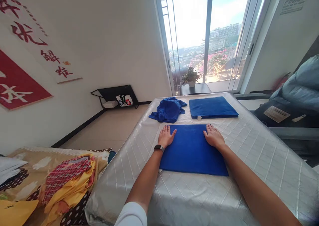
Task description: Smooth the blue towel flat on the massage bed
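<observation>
A blue cloth [193, 153], folded into a flat rectangle, lies on the silver quilted table cover [139, 173] in front of me. My left hand [166, 136] rests flat near its far left corner, fingers stretched and thumb apart. A watch is on that wrist. At the far right corner my right hand [213, 135] lies flat too, palm down with its fingers out. Beyond my left hand sits a crumpled blue cloth [169, 109]. To its right is a neatly folded blue stack of cloth [213, 107] with a small white tag on its near edge.
Left of the table is a lower surface with a red plaid and yellow garment pile [72, 179]. A potted plant [191, 76] stands on a chair [195, 89] by the glass door. A grey armchair [294, 100] is on the right. A black rack [114, 96] leans at the wall.
</observation>
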Demonstrator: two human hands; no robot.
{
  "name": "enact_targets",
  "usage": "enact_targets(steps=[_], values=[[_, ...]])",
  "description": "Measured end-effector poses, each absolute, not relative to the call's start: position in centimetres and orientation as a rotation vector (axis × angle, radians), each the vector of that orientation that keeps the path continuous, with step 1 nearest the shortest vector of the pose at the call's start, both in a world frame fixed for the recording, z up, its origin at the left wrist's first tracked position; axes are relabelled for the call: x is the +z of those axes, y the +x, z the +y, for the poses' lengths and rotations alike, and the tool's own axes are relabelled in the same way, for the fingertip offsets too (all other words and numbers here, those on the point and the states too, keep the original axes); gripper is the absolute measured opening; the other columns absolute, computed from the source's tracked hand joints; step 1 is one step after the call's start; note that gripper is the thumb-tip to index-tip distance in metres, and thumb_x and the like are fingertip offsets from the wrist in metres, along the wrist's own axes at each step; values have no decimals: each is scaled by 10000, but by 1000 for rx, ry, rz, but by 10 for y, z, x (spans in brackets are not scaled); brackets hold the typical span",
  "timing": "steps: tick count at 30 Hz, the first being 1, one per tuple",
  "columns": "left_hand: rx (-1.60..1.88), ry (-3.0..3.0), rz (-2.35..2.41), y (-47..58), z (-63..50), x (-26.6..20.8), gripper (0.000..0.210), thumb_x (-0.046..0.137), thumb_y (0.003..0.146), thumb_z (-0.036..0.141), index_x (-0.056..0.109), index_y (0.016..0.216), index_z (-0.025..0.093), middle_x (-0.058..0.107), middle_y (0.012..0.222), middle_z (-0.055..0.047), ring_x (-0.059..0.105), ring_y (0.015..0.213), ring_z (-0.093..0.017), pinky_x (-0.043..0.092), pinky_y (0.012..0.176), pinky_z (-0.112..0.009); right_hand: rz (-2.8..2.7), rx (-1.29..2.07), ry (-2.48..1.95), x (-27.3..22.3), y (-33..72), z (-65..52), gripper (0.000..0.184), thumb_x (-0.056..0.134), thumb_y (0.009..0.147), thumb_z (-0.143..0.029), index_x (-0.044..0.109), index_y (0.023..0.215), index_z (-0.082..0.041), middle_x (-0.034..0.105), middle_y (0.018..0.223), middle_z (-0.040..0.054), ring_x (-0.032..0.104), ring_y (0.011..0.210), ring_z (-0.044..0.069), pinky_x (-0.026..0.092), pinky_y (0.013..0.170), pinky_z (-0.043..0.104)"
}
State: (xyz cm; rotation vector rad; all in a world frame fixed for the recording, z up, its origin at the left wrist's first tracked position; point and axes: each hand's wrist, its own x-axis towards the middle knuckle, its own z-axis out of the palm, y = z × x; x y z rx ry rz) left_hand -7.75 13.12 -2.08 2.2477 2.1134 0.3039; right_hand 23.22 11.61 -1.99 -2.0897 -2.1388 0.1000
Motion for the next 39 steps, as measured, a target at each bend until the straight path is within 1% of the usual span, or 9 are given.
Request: enact_targets(steps=[6, 12, 17, 20, 24, 29, 32, 35, 39], values=[[360, 2221, 2087, -74, 132, -21, 919, 56, 941, 728, 293, 1547, 79, 240, 1626, -160, 182, 1514, -265, 157, 1228, -433, -2147, 51, -2129, -16, 230, 117, 679, 193, 1008, -419, 272, 1554, -23, 260, 1628, 137, 209, 1503, 226, 157, 1217, 377], [347, 2217, 2098, -73, 128, -17, 899, 69, 955, 699, 295, 1539, 54, 241, 1623, -174, 186, 1513, -268, 144, 1225, -426, -2153, -97, -2128, -2, 222, 97, 628, 234, 993, -319, 322, 1531, -7, 301, 1608, 165, 213, 1501, 241, 118, 1222, 417], [364, 2219, 2099, -72, 129, -18, 870, 75, 957, 689, 286, 1545, 83, 248, 1622, -171, 186, 1513, -276, 160, 1218, -448, -2172, 41, -2115, -6, 222, 64, 656, 197, 1011, -389, 299, 1544, -22, 258, 1625, 153, 183, 1511, 242, 163, 1217, 412], [373, 2220, 2096, -74, 130, -19, 859, 86, 959, 686, 292, 1543, 91, 255, 1619, -170, 197, 1510, -276, 165, 1216, -448, -2213, 101, -2081, -14, 225, 50, 678, 201, 1011, -432, 277, 1554, -33, 229, 1634, 148, 163, 1516, 230, 159, 1223, 407], [369, 2227, 2101, -74, 130, -19, 837, 103, 971, 667, 308, 1536, 84, 260, 1619, -164, 209, 1507, -272, 176, 1215, -438, -2208, 81, -2086, -19, 225, 45, 687, 192, 1015, -448, 259, 1561, -38, 211, 1640, 136, 146, 1519, 212, 139, 1229, 397], [456, 2241, 2209, -69, 121, -11, 773, 164, 998, 577, 374, 1501, 29, 334, 1585, -189, 236, 1495, -307, 150, 1226, -465, -2189, 100, -2097, -15, 222, 44, 690, 199, 1014, -453, 251, 1565, -41, 205, 1643, 126, 159, 1516, 223, 136, 1228, 391], [608, 2331, 2268, -63, 111, -4, 669, 175, 1017, 479, 428, 1478, 65, 366, 1575, -160, 231, 1497, -302, 123, 1233, -488, -2165, 124, -2104, -13, 221, 43, 690, 192, 1012, -450, 245, 1568, -44, 202, 1644, 121, 154, 1517, 216, 142, 1228, 390], [646, 2472, 2119, -44, 103, 4, 612, 168, 1034, 420, 490, 1437, 90, 422, 1548, -135, 294, 1475, -257, 176, 1232, -432, -2153, 133, -2099, -11, 220, 42, 687, 187, 1010, -448, 254, 1568, -53, 207, 1643, 120, 158, 1516, 218, 142, 1227, 395], [529, 2644, 1695, 20, 92, 9, 612, 162, 1050, 450, 528, 1405, 112, 484, 1505, -130, 372, 1437, -227, 259, 1205, -377, -2153, 133, -2095, -12, 220, 42, 678, 201, 1008, -446, 263, 1569, -69, 219, 1640, 122, 163, 1516, 224, 142, 1226, 399]])
